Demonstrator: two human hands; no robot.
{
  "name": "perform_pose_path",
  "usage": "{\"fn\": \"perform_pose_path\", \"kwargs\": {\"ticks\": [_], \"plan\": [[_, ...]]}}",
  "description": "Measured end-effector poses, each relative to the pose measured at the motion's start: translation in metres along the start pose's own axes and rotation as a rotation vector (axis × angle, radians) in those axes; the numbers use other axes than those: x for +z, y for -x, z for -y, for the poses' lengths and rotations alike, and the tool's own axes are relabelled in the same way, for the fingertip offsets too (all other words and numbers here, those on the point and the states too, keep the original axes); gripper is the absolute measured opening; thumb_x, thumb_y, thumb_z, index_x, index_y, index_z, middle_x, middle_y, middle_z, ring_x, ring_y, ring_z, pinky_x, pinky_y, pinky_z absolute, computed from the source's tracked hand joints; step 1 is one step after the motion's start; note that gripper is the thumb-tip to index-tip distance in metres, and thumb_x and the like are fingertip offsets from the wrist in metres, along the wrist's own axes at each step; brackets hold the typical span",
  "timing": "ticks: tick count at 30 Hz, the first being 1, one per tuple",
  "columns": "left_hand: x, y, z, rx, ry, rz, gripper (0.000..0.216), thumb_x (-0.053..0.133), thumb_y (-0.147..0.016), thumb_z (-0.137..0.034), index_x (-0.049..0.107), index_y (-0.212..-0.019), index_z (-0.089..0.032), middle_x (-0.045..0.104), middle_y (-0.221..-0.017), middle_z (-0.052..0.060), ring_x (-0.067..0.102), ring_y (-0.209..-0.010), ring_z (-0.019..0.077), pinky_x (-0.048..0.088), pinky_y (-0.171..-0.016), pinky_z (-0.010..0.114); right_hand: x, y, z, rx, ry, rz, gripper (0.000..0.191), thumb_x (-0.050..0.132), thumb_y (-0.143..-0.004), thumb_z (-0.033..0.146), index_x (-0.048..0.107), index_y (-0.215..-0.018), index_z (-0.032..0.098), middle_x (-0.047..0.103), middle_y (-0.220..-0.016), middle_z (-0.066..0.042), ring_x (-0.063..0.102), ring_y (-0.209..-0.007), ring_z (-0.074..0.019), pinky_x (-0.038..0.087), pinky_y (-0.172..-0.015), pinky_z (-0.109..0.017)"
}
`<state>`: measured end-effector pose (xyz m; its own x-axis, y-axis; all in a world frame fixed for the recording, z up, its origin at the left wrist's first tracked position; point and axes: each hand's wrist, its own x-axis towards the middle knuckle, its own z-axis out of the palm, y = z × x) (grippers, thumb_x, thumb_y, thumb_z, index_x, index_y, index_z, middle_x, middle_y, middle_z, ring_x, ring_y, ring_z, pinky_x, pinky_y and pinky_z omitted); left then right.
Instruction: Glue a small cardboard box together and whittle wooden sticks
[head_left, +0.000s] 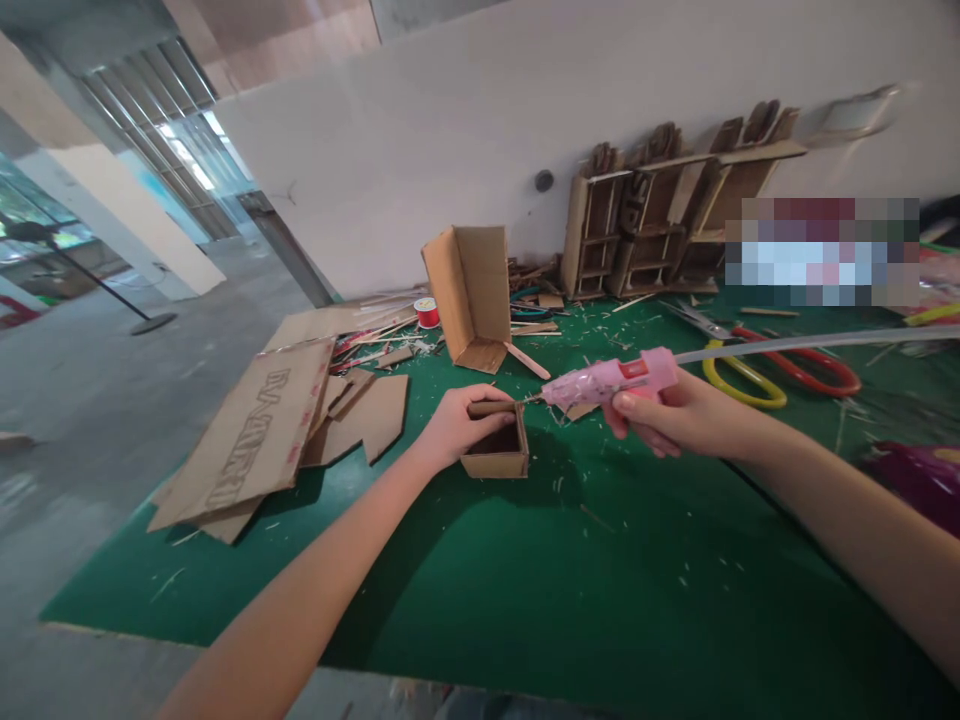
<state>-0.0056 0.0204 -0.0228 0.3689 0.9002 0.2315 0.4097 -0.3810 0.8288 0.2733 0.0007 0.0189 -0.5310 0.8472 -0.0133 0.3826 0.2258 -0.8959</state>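
Observation:
My left hand (459, 425) is closed round a small open cardboard box (500, 447) that rests on the green mat (525, 590); my fingers press a cardboard strip against its far rim. My right hand (664, 412) grips a pink glue gun (611, 379). Its nozzle points left and sits at the box's upper right corner. A long clear glue stick (817, 342) juts out of the gun's back toward the right.
A taller open cardboard box (471, 292) stands behind. Flat cardboard sheets (262, 430) lie at the left, overhanging the mat's edge. Yellow and red scissors (772, 370) lie at the right. A red thread spool (427, 313), cardboard shelf models (660, 220) and scraps line the wall.

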Motion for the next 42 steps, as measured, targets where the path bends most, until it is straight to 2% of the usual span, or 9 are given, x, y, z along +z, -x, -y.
{"fn": "perform_pose_path", "kwargs": {"ticks": [9,25,32,38,42], "plan": [[0.002,0.0,0.003,-0.005,0.005,0.012,0.023,0.068,-0.076,-0.037,0.07,-0.089,-0.017,0.072,-0.09,0.004,0.066,-0.083,0.0175,0.05,-0.075,0.028,0.009,-0.004,-0.003,0.09,0.064,-0.061,0.045,0.052,-0.08,0.064,0.052,-0.069,0.02,0.05,-0.057,0.004,0.044,-0.04,-0.0073,0.038,-0.037,-0.022],[0.002,0.0,-0.001,0.001,-0.021,0.003,0.023,0.068,-0.076,-0.037,0.07,-0.088,-0.017,0.072,-0.09,0.004,0.065,-0.084,0.0178,0.05,-0.077,0.028,0.009,-0.001,-0.007,0.116,0.065,-0.02,0.043,0.05,-0.083,0.062,0.048,-0.071,0.021,0.04,-0.054,0.006,0.043,-0.044,-0.0087,0.037,-0.04,-0.023],[0.003,0.0,0.0,-0.017,-0.013,0.003,0.023,0.068,-0.076,-0.037,0.069,-0.087,-0.017,0.072,-0.089,0.004,0.066,-0.083,0.0185,0.05,-0.075,0.028,0.009,0.001,-0.008,0.098,0.045,-0.018,0.038,0.055,-0.08,0.061,0.054,-0.076,0.023,0.041,-0.053,0.006,0.044,-0.043,-0.0093,0.04,-0.039,-0.023],[0.003,0.0,-0.001,-0.036,0.002,-0.003,0.024,0.068,-0.075,-0.037,0.069,-0.088,-0.017,0.072,-0.089,0.005,0.066,-0.083,0.0187,0.05,-0.075,0.029,0.009,0.005,-0.007,0.101,0.074,-0.018,0.038,0.054,-0.081,0.058,0.053,-0.071,0.022,0.042,-0.05,0.006,0.046,-0.043,-0.0098,0.039,-0.04,-0.023],[0.003,0.0,-0.001,-0.04,-0.001,-0.003,0.024,0.069,-0.075,-0.037,0.069,-0.089,-0.017,0.072,-0.09,0.005,0.067,-0.085,0.0194,0.05,-0.076,0.029,0.008,0.007,-0.007,0.098,0.073,-0.022,0.033,0.056,-0.081,0.056,0.057,-0.08,0.023,0.045,-0.051,0.006,0.046,-0.045,-0.0101,0.039,-0.041,-0.022]]}}
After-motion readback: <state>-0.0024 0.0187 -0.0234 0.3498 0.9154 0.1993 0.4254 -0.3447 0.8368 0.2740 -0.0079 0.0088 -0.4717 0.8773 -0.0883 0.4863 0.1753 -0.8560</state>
